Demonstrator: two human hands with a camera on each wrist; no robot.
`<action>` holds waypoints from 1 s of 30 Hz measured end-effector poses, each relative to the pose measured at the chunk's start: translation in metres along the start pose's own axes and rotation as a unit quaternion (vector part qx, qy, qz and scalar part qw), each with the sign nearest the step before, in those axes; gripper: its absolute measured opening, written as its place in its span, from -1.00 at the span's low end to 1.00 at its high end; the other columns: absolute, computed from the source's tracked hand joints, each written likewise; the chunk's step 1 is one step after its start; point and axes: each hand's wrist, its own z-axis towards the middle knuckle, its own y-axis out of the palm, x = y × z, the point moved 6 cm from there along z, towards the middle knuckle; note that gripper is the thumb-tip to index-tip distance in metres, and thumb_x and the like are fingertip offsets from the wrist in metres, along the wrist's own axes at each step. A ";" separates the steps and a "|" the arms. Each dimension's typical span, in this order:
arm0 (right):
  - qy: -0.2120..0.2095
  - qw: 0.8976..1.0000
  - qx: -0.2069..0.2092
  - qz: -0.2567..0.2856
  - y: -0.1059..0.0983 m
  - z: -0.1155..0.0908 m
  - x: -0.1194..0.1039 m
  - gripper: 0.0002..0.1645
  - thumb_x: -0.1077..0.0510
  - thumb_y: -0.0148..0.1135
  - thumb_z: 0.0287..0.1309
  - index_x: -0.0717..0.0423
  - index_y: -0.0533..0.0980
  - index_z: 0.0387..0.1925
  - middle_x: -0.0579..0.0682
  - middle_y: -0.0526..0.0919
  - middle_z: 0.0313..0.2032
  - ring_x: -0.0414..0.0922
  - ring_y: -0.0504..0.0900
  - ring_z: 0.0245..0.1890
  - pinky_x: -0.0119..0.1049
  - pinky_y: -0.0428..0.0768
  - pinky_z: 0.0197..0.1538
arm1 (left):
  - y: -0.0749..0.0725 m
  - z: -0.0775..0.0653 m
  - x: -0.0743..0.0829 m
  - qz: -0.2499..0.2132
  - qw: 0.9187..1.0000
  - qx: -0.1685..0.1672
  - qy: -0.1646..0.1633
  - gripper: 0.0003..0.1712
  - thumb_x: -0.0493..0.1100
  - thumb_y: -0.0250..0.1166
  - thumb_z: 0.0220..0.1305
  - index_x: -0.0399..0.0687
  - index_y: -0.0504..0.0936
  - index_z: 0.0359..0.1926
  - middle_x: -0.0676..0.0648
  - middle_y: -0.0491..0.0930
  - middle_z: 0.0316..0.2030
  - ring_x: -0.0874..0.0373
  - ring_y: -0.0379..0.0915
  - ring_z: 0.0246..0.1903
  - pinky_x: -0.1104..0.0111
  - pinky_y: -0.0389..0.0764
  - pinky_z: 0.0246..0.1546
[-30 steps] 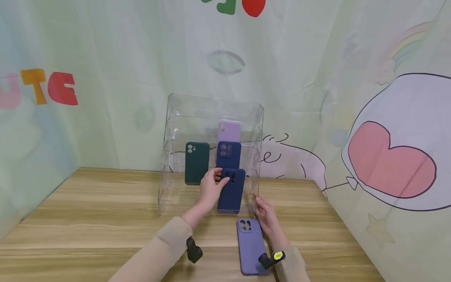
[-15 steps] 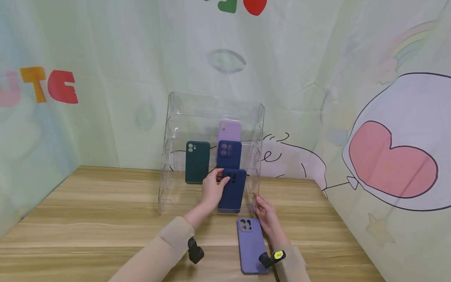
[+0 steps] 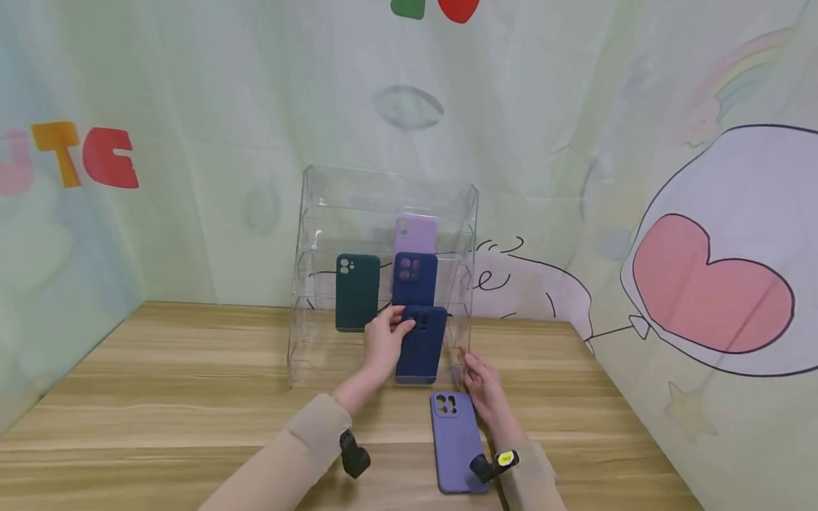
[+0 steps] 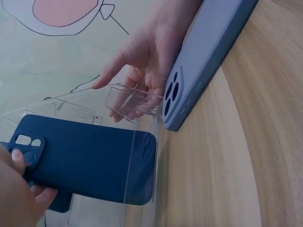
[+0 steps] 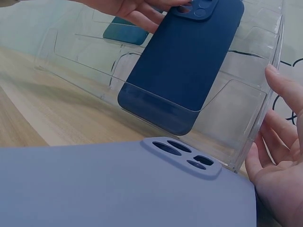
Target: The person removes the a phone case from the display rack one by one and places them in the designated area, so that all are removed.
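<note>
A navy phone case (image 3: pixel 422 355) stands in the lowest front tier of a clear acrylic display rack (image 3: pixel 297 341), slightly tilted. My left hand (image 3: pixel 385 341) pinches its upper left corner by the camera cutouts, thumb in front and fingers behind. The case's bottom end is behind the low clear lip, as the right wrist view shows. At the rack's right side, my right hand (image 3: pixel 486 390) has its thumb and relaxed fingers against the clear side panel. A lavender-blue phone case (image 3: pixel 456 447) lies on the table beside that hand, camera cutouts toward the rack.
Higher in the rack stand a dark green phone case (image 3: pixel 358 291), another navy case (image 3: pixel 418 277) and a light purple case (image 3: pixel 418 234) behind it. The wooden table (image 3: pixel 160 397) meets a printed curtain (image 3: pixel 211 142) at the back and sides.
Both hands and the navy case stay almost where they were. The whole scene shifts slightly with the head view.
</note>
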 end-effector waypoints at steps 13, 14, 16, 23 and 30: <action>-0.004 1.000 -0.009 0.004 0.000 0.000 0.000 -0.69 0.23 -0.03 0.43 -0.04 0.58 0.02 -0.35 0.69 -0.13 -0.40 0.54 -0.02 -0.54 0.43 0.06 | -0.010 -0.001 0.008 -0.030 0.998 0.040 0.036 -0.70 -0.30 0.35 0.20 -0.38 0.64 -0.06 -0.31 0.72 -0.24 -0.15 0.67 -0.25 0.05 0.68 -0.16; -0.003 1.000 -0.007 0.005 -0.001 0.000 0.000 -0.69 0.24 -0.03 0.43 -0.04 0.57 0.04 -0.35 0.69 -0.12 -0.40 0.54 -0.02 -0.55 0.43 0.07 | -0.011 -0.001 0.010 -0.031 0.998 0.045 0.039 -0.70 -0.30 0.35 0.19 -0.38 0.64 -0.06 -0.31 0.72 -0.24 -0.15 0.67 -0.26 0.05 0.68 -0.16; -0.002 1.000 -0.006 0.005 -0.001 0.000 0.001 -0.68 0.23 -0.04 0.44 -0.06 0.58 0.02 -0.36 0.69 -0.12 -0.41 0.54 -0.02 -0.55 0.43 0.07 | -0.014 -0.001 0.013 -0.036 0.997 0.051 0.042 -0.69 -0.30 0.36 0.19 -0.38 0.64 -0.06 -0.31 0.73 -0.24 -0.15 0.67 -0.26 0.04 0.68 -0.16; 0.006 1.000 -0.011 0.011 -0.001 0.002 0.002 -0.65 0.24 -0.09 0.45 -0.14 0.62 -0.13 -0.37 0.69 -0.16 -0.42 0.54 -0.04 -0.54 0.43 0.05 | -0.025 -0.004 0.019 -0.054 0.996 0.061 0.043 -0.70 -0.31 0.36 0.19 -0.38 0.64 -0.06 -0.30 0.73 -0.24 -0.15 0.68 -0.23 0.04 0.68 -0.12; 0.001 1.000 -0.011 -0.004 -0.001 0.001 0.002 -0.71 0.20 -0.03 0.44 -0.10 0.60 -0.03 -0.37 0.68 -0.10 -0.39 0.52 0.03 -0.53 0.40 0.11 | -0.035 -0.007 0.020 -0.067 0.995 0.069 0.039 -0.74 -0.36 0.34 0.20 -0.42 0.64 -0.10 -0.33 0.72 -0.25 -0.14 0.70 -0.25 0.13 0.71 -0.18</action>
